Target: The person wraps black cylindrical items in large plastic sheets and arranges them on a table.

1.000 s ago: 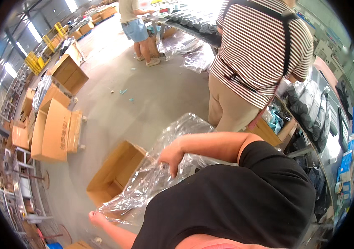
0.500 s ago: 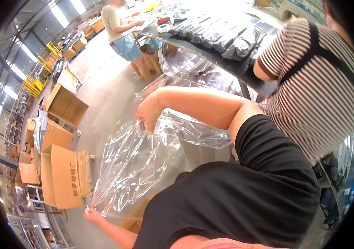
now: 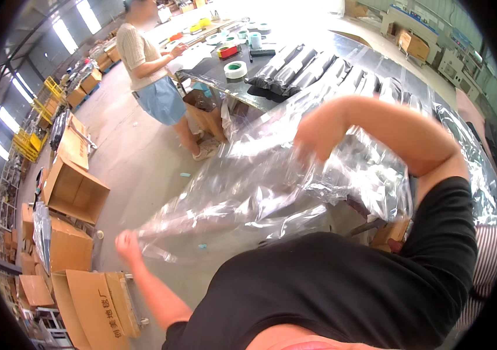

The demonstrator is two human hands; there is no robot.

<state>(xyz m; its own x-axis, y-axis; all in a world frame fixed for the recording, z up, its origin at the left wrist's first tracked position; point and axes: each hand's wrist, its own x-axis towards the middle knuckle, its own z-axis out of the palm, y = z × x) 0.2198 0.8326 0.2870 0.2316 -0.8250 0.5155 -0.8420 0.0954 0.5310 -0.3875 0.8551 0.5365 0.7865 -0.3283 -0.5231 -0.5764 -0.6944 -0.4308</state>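
A large, crinkled clear plastic sheet point(image 3: 242, 192) stretches in front of me between my two hands. My left hand point(image 3: 127, 246), at the lower left, is closed on one end of it. Raised near the table, with the arm bent, my right hand point(image 3: 321, 131) is blurred, but its fingers curl down onto the sheet and the film gathers beneath them. Part of the sheet overlaps the table's near edge and the dark wrapped bundles there.
Several black plastic-wrapped bundles point(image 3: 298, 70) lie on the dark table point(image 3: 225, 76) with tape rolls point(image 3: 235, 70). A person in blue shorts point(image 3: 164, 102) stands at its far left. Cardboard boxes point(image 3: 76, 189) line the left. At the right edge, a striped garment point(image 3: 490, 262) shows.
My body has turned, bringing the table more into view. My right hand has swung right and the sheet with it, now spread wider. The left hand keeps its end, higher in the picture.
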